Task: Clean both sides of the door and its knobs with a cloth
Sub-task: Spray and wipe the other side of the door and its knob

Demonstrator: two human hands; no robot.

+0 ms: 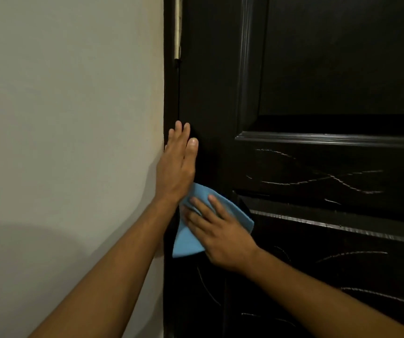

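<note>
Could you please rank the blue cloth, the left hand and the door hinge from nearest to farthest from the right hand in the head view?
1. blue cloth: directly under the right hand, pressed on the door.
2. left hand: just above-left, flat by the door's edge.
3. door hinge: far up, top left of the door.

Head view. Dark panelled door (318, 69) beside a pale wall (69, 106); a metal hinge (177, 28) runs along the door's left edge, near the top. Left hand (176, 164) — fingers straight and together — lies flat against the door's hinge-side edge. Just below it, the right hand (220, 235) presses a light blue cloth (191, 237) against the door with spread fingers — the cloth's lower corner hangs free.
</note>
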